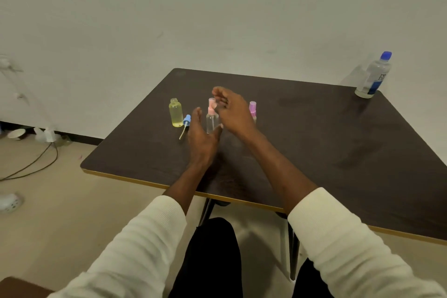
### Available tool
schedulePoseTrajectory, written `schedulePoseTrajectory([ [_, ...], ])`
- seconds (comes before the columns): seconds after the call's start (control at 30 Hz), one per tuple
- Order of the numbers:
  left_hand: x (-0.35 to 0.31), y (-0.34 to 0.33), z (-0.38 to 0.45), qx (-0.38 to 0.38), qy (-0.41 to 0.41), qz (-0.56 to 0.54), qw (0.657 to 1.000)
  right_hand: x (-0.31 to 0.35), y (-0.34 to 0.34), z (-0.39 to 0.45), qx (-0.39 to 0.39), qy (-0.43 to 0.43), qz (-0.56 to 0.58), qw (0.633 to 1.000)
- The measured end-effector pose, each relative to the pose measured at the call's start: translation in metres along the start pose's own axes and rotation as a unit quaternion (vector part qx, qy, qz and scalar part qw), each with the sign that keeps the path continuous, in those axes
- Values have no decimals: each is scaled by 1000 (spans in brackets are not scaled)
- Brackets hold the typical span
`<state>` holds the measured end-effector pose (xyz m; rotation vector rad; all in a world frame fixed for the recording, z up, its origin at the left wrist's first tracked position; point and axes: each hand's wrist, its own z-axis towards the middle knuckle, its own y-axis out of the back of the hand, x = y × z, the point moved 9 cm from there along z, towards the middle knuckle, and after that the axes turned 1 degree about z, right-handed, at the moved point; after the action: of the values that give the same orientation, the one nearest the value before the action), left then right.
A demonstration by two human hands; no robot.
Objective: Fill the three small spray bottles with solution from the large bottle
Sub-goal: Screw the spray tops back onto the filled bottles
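Observation:
Three small spray bottles stand near the middle of the dark table [314,133]. The left bottle [175,113] is uncapped and holds yellowish liquid; its blue spray head [185,124] with tube lies beside it. The clear middle bottle [212,118] has a pink spray head. A third bottle [253,109] with a purple cap stands partly hidden behind my right hand. My left hand [202,138] is open just left of the middle bottle, palm facing it. My right hand [231,110] hovers at the pink head with fingers loosely curled. The large bottle [374,76], blue-capped, stands at the far right corner.
The wall stands right behind the table. On the floor at left lie cables [36,162], a paper cup [16,133] and small white items. My legs are under the table's near edge [242,201].

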<state>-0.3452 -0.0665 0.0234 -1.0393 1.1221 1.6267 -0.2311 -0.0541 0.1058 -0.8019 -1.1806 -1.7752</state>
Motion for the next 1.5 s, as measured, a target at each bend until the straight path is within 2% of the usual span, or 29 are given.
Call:
schedulePoseTrajectory([
  [0.13, 18, -5, 13, 33, 36, -13, 999, -14, -22, 9, 67, -29, -19, 997],
  [0.3, 11, -3, 14, 18, 13, -27, 999, -20, -22, 11, 42, -31, 0, 999],
  [0.43, 8, -2, 13, 5, 0, -18, 1000, -22, -9, 9, -10, -30, 11, 999],
  [0.53, 11, -4, 15, 10, 11, -9, 1000, -21, -6, 7, -35, -22, -13, 999],
  [0.6, 13, -5, 15, 14, 16, -3, 1000, -23, -8, 7, -26, -29, -23, 999],
  [0.73, 14, -4, 16, 9, 14, -2, 1000, -30, -14, 12, 24, -63, 29, 997],
  [0.8, 13, -4, 16, 11, 14, -7, 1000, -27, -13, 13, 34, -48, 29, 998],
  [1.0, 13, -6, 17, 16, 8, 1, 1000, -27, -2, 9, -21, -22, -4, 1000],
  [1.2, 10, -9, 15, 40, 2, 11, 999, -32, -10, 14, 33, -48, 23, 998],
  [1.4, 8, -9, 14, 51, 2, 8, 999, -27, 1, 10, -26, -19, -11, 999],
  [1.5, 7, -11, 12, 55, 10, -1, 998, -33, -2, 11, -1, -35, 1, 999],
])
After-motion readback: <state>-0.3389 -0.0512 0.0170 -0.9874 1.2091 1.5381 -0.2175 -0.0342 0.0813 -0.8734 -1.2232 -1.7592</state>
